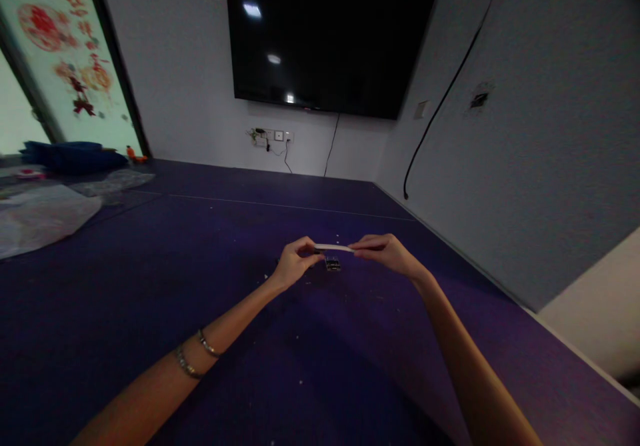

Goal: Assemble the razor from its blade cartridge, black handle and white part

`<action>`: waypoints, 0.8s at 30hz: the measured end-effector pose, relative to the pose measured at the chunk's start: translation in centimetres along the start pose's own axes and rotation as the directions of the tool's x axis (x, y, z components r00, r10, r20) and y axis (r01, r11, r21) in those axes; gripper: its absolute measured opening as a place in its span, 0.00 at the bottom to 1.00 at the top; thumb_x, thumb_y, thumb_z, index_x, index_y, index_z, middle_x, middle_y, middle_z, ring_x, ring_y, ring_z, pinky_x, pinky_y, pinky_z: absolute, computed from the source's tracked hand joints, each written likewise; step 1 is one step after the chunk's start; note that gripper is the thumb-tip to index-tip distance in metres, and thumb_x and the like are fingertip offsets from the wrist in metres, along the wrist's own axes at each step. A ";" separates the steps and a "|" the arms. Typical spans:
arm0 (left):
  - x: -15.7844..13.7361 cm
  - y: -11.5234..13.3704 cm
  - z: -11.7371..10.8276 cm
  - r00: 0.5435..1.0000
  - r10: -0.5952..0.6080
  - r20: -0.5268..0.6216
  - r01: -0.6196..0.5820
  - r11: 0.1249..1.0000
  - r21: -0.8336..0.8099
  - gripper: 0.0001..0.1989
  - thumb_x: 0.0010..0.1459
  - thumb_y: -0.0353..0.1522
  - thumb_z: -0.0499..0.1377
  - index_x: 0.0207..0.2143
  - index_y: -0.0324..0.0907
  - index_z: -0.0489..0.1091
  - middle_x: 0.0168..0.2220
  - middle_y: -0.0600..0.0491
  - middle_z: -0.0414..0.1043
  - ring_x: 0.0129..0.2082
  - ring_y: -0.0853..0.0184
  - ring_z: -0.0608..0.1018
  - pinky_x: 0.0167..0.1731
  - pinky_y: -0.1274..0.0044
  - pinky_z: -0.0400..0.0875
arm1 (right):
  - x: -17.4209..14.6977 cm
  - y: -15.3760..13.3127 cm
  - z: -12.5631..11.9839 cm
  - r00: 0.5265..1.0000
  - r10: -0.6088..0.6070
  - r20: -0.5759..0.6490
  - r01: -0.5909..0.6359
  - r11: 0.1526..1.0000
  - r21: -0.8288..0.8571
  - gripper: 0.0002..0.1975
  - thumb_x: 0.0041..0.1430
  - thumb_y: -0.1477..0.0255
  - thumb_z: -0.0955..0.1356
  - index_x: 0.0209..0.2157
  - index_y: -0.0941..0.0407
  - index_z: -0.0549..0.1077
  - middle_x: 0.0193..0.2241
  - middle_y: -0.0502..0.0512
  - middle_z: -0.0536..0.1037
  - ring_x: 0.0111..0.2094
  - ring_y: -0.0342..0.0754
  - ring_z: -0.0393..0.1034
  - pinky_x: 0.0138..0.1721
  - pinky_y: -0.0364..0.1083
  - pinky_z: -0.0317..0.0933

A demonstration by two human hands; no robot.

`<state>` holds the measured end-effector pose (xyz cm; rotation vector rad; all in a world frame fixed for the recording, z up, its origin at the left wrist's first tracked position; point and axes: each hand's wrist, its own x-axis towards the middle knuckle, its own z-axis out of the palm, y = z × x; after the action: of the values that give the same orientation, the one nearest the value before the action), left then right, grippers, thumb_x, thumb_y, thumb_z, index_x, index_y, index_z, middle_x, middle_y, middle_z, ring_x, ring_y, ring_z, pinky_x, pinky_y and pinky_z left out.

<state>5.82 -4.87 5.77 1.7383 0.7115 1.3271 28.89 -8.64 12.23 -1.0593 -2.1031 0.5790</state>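
A thin, flat white strip (333, 247) is stretched level between my two hands, above the purple surface. My left hand (295, 263) pinches its left end between thumb and fingers. At the other end, my right hand (383, 253) grips it in the same way. Just below the strip, a small dark object with light markings (333, 265) lies on the surface; its kind is too small to make out. Another dark bit shows partly behind my left fingers. Two bracelets circle my left forearm.
Small white scraps dot the purple surface (225, 233). Clear plastic sheeting (45, 216) and a dark blue bundle (73, 157) lie at the left. A large television (330, 39) hangs on the far wall above sockets (279, 136). A black cable (445, 96) dangles along the right wall.
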 end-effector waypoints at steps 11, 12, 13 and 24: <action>0.0 0.3 0.1 1.000 0.005 -0.019 -0.006 0.999 -0.037 0.10 0.43 0.31 0.63 0.22 0.39 0.62 0.22 0.58 0.63 0.25 0.74 0.67 0.29 0.79 0.64 | -0.1 0.2 -0.2 0.999 -0.006 -0.031 0.007 1.000 0.025 0.14 0.50 0.63 0.68 0.38 0.53 0.77 0.33 0.55 0.77 0.34 0.46 0.69 0.34 0.44 0.62; -0.1 0.4 0.1 1.000 0.004 -0.019 -0.005 0.999 -0.035 0.10 0.43 0.31 0.63 0.22 0.39 0.63 0.22 0.58 0.64 0.25 0.74 0.68 0.29 0.79 0.64 | -0.1 0.2 -0.2 0.999 -0.007 -0.043 0.007 1.000 0.006 0.14 0.50 0.63 0.68 0.38 0.53 0.77 0.32 0.55 0.77 0.34 0.46 0.69 0.34 0.45 0.62; -0.1 0.4 0.1 1.000 0.003 -0.018 -0.003 1.000 -0.030 0.10 0.43 0.31 0.63 0.23 0.39 0.63 0.23 0.58 0.64 0.26 0.73 0.68 0.30 0.79 0.64 | -0.1 0.3 -0.3 0.998 -0.005 -0.059 0.005 1.000 -0.014 0.14 0.51 0.63 0.68 0.38 0.53 0.77 0.32 0.55 0.77 0.34 0.46 0.69 0.35 0.45 0.62; -0.2 0.7 0.2 1.000 0.006 -0.013 -0.007 0.999 -0.054 0.10 0.42 0.32 0.64 0.23 0.39 0.64 0.24 0.57 0.66 0.27 0.72 0.69 0.30 0.78 0.65 | -0.4 0.3 -0.5 0.997 -0.012 -0.078 0.011 1.000 -0.010 0.14 0.50 0.63 0.68 0.38 0.53 0.77 0.33 0.56 0.77 0.34 0.46 0.69 0.35 0.45 0.62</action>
<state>5.89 -5.43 6.29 1.6920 0.6719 1.3512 29.54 -8.80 12.20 -1.0581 -2.0445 0.5143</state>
